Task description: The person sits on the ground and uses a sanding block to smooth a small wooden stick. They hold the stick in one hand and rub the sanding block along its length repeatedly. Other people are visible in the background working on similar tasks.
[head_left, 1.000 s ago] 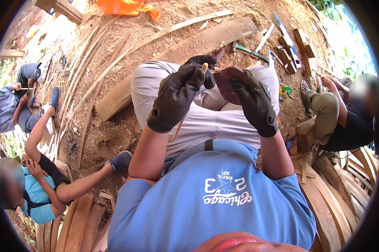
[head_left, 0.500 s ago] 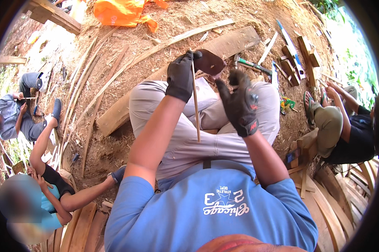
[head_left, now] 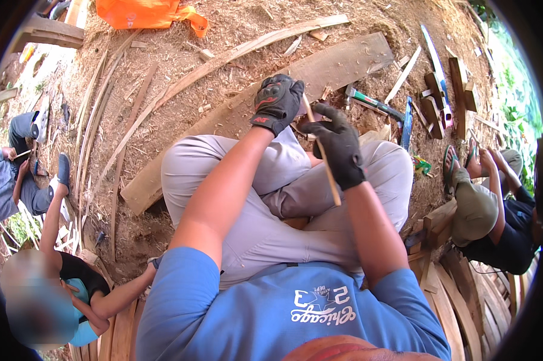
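A thin, pale wooden stick (head_left: pixel 331 183) slants down over my lap. My right hand (head_left: pixel 345 153), in a black glove, is closed around its upper part, with the thumb and fingers bent about it. Just left of the stick's top end is my left hand (head_left: pixel 276 103), also gloved in black, knuckles up and fingers curled. What lies inside those left fingers is hidden. Beneath both hands are my crossed legs in grey trousers (head_left: pixel 223 174).
A wide plank (head_left: pixel 343 63) lies beyond my knees, beside a long curved strip (head_left: pixel 241 51). A green-handled hammer (head_left: pixel 373 103), a blue saw (head_left: pixel 437 66) and wooden planes (head_left: pixel 432 102) lie at right. People sit on both sides; an orange bag (head_left: pixel 142 13) is far left.
The stick has passed from my left hand to my right and tilts the other way. A dark brown flat piece near my left hand is out of sight. The view has shifted.
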`<control>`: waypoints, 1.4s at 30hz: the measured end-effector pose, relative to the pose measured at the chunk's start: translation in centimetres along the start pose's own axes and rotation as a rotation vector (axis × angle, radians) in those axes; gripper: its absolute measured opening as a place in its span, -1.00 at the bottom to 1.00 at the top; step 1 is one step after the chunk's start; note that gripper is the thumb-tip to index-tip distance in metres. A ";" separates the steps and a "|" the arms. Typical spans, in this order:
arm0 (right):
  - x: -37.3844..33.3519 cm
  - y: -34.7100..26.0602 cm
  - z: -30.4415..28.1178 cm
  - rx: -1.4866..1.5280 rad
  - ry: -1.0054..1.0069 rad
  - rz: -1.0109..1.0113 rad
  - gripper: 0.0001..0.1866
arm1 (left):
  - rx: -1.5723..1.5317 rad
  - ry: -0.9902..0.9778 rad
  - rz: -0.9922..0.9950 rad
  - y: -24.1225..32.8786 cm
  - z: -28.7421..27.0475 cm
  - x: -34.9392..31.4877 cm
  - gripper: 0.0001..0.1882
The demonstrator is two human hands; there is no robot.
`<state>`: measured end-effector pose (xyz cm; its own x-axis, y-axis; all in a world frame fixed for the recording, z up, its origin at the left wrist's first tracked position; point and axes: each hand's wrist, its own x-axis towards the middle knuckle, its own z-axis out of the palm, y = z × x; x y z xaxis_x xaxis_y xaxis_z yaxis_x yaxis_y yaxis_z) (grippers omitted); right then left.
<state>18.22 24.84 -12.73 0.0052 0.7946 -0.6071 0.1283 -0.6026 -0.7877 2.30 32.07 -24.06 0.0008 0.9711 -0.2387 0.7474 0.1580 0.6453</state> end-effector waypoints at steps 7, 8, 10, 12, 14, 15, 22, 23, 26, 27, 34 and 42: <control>5.6 -3.1 -6.0 -0.241 -0.227 0.133 -0.71 | 0.201 0.115 0.336 -3.4 1.9 0.1 -0.55; 6.6 -3.4 -6.5 -0.151 -0.295 0.118 -0.72 | 0.210 0.132 0.355 -3.7 2.0 -0.1 -0.52; 8.5 -4.6 -7.9 0.013 -0.500 0.002 -0.62 | 0.269 0.145 0.370 -3.8 1.9 0.0 -0.41; 11.5 -3.6 -8.8 0.224 -0.573 0.015 -0.53 | 0.254 0.187 0.330 -3.4 1.9 -0.3 -0.39; 13.1 -4.1 -8.6 0.240 -0.613 -0.097 -0.51 | 0.285 0.258 0.308 -3.6 1.8 -0.8 -0.34; 13.5 -4.6 -7.9 0.161 -0.575 -0.186 -0.50 | 0.303 0.277 0.304 -3.8 2.1 -1.0 -0.33; 12.4 -5.8 -1.6 -0.516 -0.188 -0.350 -0.75 | 0.229 0.327 0.287 -5.5 2.6 -0.4 -0.23; 12.3 -4.6 -1.6 -0.599 -0.171 -0.458 -0.75 | 0.211 0.329 0.287 -5.4 2.5 -0.1 -0.22; 13.7 -2.1 -1.2 -0.775 -0.149 -0.627 -0.77 | 0.149 0.287 0.248 -5.4 2.6 -0.2 -0.17; 14.4 -1.7 -1.4 -0.808 -0.154 -0.643 -0.77 | 0.169 0.301 0.242 -5.6 3.0 -0.2 -0.16; 17.2 -0.1 -0.6 -0.920 -0.273 -0.702 -0.77 | 0.153 0.300 0.146 -5.0 4.0 -0.1 -0.13; 16.5 1.5 0.6 -0.752 -0.199 -0.595 -0.79 | 0.324 0.191 0.058 -4.7 3.8 -0.4 -0.03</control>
<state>17.94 36.95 -23.99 -0.4233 0.8851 -0.1935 0.6549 0.1514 -0.7404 1.35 30.22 -29.76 -0.0515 0.9975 -0.0488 0.9211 0.0663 0.3837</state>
